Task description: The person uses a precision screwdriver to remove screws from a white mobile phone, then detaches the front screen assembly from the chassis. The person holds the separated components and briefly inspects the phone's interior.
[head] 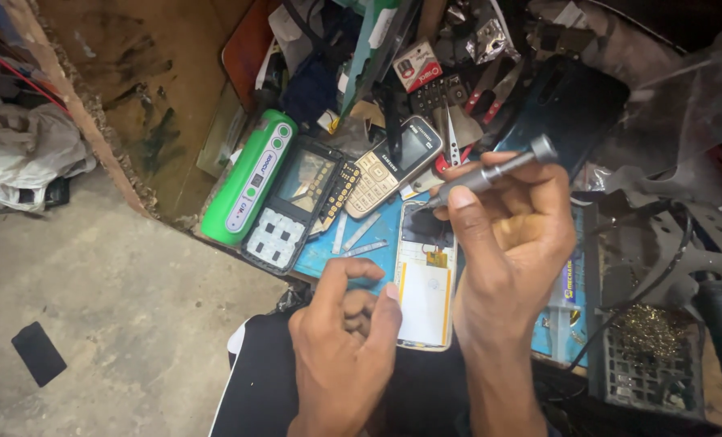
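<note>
My right hand (513, 243) grips a slim metal screwdriver (490, 171), its tip pointing down-left at the top of an opened white phone (425, 279) with its back off, lying on a blue mat (361, 251). My left hand (346, 340) hovers just left of the phone's lower half, fingers curled with the thumb and forefinger close together; whether they pinch something small is too small to tell. Small metal strips (359, 239) lie on the mat left of the phone.
A green oblong device (250, 180), a black phone housing with keypad (294, 206) and a beige keypad phone (393, 166) lie behind the mat. Tools and clutter fill the back. A dark grid stand with brass wool (648, 356) sits right. Concrete floor (110, 307) lies left.
</note>
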